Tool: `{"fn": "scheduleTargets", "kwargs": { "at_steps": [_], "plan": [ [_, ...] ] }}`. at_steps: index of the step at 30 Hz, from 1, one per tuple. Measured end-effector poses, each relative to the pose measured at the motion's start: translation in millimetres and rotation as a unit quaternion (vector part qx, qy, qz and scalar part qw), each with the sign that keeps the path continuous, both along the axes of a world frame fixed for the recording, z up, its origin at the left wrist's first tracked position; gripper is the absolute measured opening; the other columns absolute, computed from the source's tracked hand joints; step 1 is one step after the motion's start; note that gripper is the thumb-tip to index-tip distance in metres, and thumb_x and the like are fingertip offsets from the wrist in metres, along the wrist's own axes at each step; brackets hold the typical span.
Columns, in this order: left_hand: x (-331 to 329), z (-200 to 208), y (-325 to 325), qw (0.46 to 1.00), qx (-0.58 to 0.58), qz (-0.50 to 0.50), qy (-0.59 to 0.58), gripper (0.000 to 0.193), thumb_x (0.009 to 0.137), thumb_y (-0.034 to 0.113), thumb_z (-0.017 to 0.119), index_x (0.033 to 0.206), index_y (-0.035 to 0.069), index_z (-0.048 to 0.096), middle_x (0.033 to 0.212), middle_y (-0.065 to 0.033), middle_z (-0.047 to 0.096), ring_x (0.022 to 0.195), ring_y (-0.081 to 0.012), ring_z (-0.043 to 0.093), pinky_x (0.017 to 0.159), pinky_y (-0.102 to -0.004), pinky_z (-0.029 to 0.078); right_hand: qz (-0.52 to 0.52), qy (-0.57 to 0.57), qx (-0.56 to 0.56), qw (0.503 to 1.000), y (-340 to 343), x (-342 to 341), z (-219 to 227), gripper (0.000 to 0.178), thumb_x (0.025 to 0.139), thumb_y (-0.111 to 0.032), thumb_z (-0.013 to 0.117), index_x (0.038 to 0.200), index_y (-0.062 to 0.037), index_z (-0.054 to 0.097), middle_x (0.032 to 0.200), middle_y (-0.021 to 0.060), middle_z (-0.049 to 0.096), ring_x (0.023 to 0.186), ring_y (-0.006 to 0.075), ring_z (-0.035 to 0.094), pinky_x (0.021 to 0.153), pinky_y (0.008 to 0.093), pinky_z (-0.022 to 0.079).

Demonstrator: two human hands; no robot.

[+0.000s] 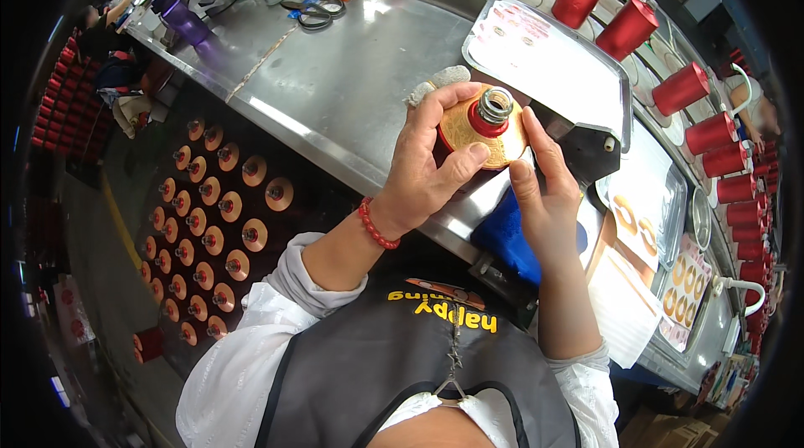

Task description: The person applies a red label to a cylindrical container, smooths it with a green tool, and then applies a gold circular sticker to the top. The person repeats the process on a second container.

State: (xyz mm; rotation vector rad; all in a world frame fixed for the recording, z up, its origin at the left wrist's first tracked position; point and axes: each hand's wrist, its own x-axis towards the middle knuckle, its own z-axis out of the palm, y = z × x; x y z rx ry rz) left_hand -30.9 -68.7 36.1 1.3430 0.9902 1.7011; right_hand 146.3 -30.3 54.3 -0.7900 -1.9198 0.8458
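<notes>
A red glass bottle (486, 120) is tilted with its open mouth toward me, above the near edge of the steel table. Around its neck lies a gold ring-shaped label (469, 131), spread over the shoulder. My left hand (423, 167) is wrapped round the bottle from the left, the thumb pressed on the label; a red bead bracelet is on that wrist. Two greyish covered fingertips show past the bottle's far left side. My right hand (548, 184) pinches the label's right edge against the bottle with thumb and fingers. The bottle's lower body is hidden.
Many bottles with gold shoulders (209, 239) stand low at the left. Scissors (321, 14) and a purple cup (180, 17) lie farther back. A white-topped tray (553, 63) lies beyond my hands. Red bottles (680, 90) line a curved conveyor at right. Ring label sheets (685, 285) lie nearby.
</notes>
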Motion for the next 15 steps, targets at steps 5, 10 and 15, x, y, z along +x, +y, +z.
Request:
{"fn": "scheduleTargets", "kwargs": {
  "at_steps": [5, 10, 15],
  "plan": [
    [1.2, 0.1, 1.4, 0.999, 0.004, 0.020, 0.033, 0.051, 0.092, 0.017, 0.067, 0.135, 0.001, 0.046, 0.130, -0.0135, 0.055, 0.118, -0.0207, 0.054, 0.105, -0.0357, 0.042, -0.010, -0.005, 0.008, 1.000, -1.6, -0.8, 0.6, 0.051, 0.097, -0.017, 0.065, 0.142, 0.0022, 0.050, 0.133, 0.0190, 0.060, 0.122, 0.0272, 0.057, 0.102, 0.0344, 0.044],
    [-4.0, 6.2, 2.1, 0.993, -0.005, -0.078, -0.086, 0.047, 0.096, 0.018, 0.062, 0.136, 0.000, 0.046, 0.132, -0.0128, 0.055, 0.121, -0.0187, 0.053, 0.106, -0.0342, 0.042, -0.007, 0.008, -0.026, 1.000, -0.2, 1.2, -0.3, 0.049, 0.099, -0.021, 0.061, 0.142, 0.0003, 0.051, 0.134, 0.0173, 0.060, 0.123, 0.0254, 0.056, 0.105, 0.0344, 0.042],
    [-10.5, 1.2, 5.7, 0.997, 0.014, -0.075, 0.002, 0.054, 0.099, 0.022, 0.057, 0.142, -0.002, 0.036, 0.138, -0.0134, 0.051, 0.128, -0.0190, 0.050, 0.110, -0.0349, 0.040, -0.011, 0.009, -0.039, 0.999, -0.2, 1.2, -0.6, 0.052, 0.101, -0.033, 0.059, 0.143, -0.0030, 0.053, 0.137, 0.0135, 0.060, 0.126, 0.0217, 0.055, 0.107, 0.0344, 0.040]
  ]
}}
